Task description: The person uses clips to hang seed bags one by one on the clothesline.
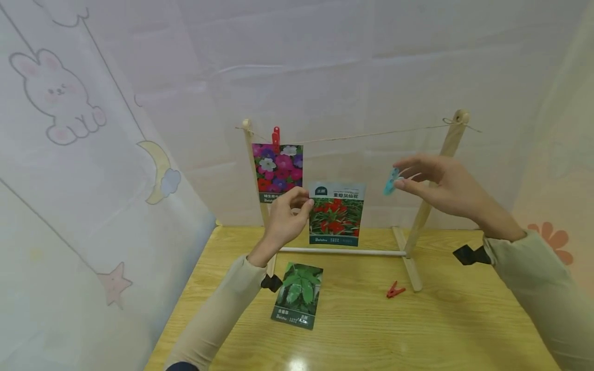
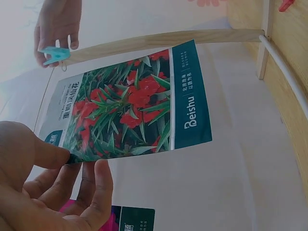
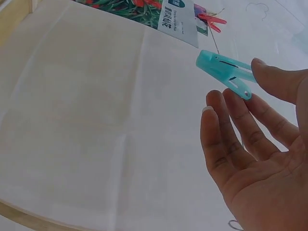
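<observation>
- Head view: left hand (image 1: 290,216) pinches the red-flower packet (image 1: 336,216) at its upper left edge, thumb against fingers. Packet is upright, face out, between the posts of the wooden stand (image 1: 447,147), below its string (image 1: 371,135).
- Right hand (image 1: 438,183) pinches the blue clothespin (image 1: 391,181) between thumb and fingers, near the stand's right post and apart from the packet. Right wrist view: pin handles spread, nose pointing away from the palm.
- Multicolored-flower packet (image 1: 280,170) hangs just beside the stand's left post, held at its top by a red clip (image 1: 276,139). Left hand covers its lower right corner in head view.
- White rod (image 1: 343,251) runs low across the stand, post to post.
- Green-leaf packet (image 1: 299,293) lies face up on the bench (image 1: 357,324), in front of the stand's left end.
- Red clothespin (image 1: 395,290) lies on the bench just left of the stand's right foot.
- Pale backdrop sheet (image 1: 352,67) behind the stand.
</observation>
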A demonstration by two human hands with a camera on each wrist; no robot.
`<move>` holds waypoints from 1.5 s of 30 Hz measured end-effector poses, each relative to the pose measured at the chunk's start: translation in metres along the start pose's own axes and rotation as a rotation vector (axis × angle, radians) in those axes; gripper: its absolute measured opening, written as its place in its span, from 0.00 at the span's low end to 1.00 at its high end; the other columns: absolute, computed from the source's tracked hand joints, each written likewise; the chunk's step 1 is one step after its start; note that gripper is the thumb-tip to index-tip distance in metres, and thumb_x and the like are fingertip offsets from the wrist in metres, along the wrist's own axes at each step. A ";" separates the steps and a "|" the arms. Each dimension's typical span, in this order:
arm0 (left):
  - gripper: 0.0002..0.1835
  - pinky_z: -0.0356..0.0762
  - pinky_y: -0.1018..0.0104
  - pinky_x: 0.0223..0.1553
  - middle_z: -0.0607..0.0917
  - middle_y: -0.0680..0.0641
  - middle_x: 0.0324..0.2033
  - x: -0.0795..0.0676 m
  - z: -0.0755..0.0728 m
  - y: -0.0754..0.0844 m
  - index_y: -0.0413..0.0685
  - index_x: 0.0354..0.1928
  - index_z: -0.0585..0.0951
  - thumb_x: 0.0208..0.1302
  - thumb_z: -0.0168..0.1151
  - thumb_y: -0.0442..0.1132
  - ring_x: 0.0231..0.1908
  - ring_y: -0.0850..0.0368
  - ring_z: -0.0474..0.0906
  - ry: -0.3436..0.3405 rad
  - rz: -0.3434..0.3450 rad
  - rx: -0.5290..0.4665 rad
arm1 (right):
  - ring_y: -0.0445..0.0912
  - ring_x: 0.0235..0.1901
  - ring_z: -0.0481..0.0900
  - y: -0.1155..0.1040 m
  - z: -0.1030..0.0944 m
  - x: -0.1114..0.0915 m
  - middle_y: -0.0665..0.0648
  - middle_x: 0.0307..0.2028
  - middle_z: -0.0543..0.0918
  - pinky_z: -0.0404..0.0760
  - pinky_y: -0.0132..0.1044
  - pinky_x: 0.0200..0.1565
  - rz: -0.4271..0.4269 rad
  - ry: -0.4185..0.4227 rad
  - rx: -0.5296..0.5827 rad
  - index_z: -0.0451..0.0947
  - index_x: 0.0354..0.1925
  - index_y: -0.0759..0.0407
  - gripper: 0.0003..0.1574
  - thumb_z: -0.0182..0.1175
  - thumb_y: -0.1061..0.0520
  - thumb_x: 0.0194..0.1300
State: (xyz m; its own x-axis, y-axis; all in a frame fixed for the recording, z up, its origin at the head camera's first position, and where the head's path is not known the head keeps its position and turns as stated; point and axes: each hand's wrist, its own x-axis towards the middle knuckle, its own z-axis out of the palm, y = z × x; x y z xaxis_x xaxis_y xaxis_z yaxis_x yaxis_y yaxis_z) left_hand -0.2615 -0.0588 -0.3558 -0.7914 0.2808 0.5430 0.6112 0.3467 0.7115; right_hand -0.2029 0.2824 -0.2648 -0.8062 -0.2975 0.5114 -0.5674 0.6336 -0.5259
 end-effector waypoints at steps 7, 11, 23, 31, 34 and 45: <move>0.11 0.91 0.52 0.48 0.92 0.38 0.46 0.008 0.000 0.003 0.38 0.54 0.85 0.77 0.64 0.35 0.45 0.45 0.92 0.014 0.022 -0.008 | 0.24 0.46 0.82 -0.010 -0.006 0.013 0.60 0.53 0.89 0.77 0.17 0.48 -0.023 0.009 -0.026 0.85 0.62 0.54 0.21 0.69 0.62 0.73; 0.10 0.90 0.51 0.47 0.92 0.38 0.45 0.011 0.000 0.003 0.37 0.54 0.85 0.77 0.64 0.34 0.43 0.45 0.92 0.023 0.043 -0.004 | 0.24 0.46 0.82 -0.015 -0.008 0.019 0.60 0.54 0.89 0.77 0.17 0.48 -0.041 0.008 -0.031 0.85 0.61 0.53 0.20 0.69 0.61 0.73; 0.10 0.88 0.51 0.44 0.92 0.40 0.46 0.021 0.002 0.005 0.41 0.55 0.85 0.78 0.63 0.36 0.42 0.48 0.91 0.031 0.025 0.008 | 0.24 0.47 0.81 -0.023 -0.015 0.035 0.60 0.58 0.87 0.78 0.18 0.48 -0.020 -0.010 -0.021 0.83 0.64 0.53 0.22 0.68 0.59 0.75; 0.12 0.88 0.49 0.47 0.92 0.41 0.48 0.029 0.003 0.006 0.41 0.57 0.84 0.78 0.63 0.37 0.46 0.46 0.90 0.042 0.023 0.007 | 0.23 0.45 0.80 -0.028 -0.017 0.048 0.62 0.59 0.87 0.78 0.20 0.47 0.022 -0.016 -0.037 0.83 0.64 0.53 0.22 0.68 0.53 0.75; 0.11 0.89 0.49 0.48 0.92 0.40 0.47 0.031 0.003 0.008 0.41 0.56 0.84 0.78 0.63 0.37 0.46 0.46 0.90 0.050 0.040 0.004 | 0.22 0.44 0.80 -0.030 -0.019 0.054 0.63 0.58 0.87 0.78 0.20 0.46 0.006 -0.014 -0.046 0.83 0.64 0.53 0.21 0.68 0.53 0.76; 0.12 0.87 0.52 0.49 0.91 0.40 0.48 0.038 0.002 0.010 0.39 0.57 0.84 0.79 0.62 0.36 0.47 0.47 0.90 0.055 0.042 0.011 | 0.24 0.45 0.81 -0.040 -0.021 0.066 0.62 0.58 0.87 0.77 0.21 0.49 -0.031 -0.011 -0.049 0.83 0.64 0.54 0.21 0.68 0.52 0.76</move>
State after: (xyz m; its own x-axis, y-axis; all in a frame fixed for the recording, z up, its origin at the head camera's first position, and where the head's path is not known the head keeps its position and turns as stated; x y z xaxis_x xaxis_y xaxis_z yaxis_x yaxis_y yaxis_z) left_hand -0.2852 -0.0430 -0.3290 -0.7641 0.2458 0.5964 0.6440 0.3453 0.6827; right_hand -0.2298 0.2522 -0.1956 -0.7906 -0.3251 0.5189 -0.5832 0.6581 -0.4762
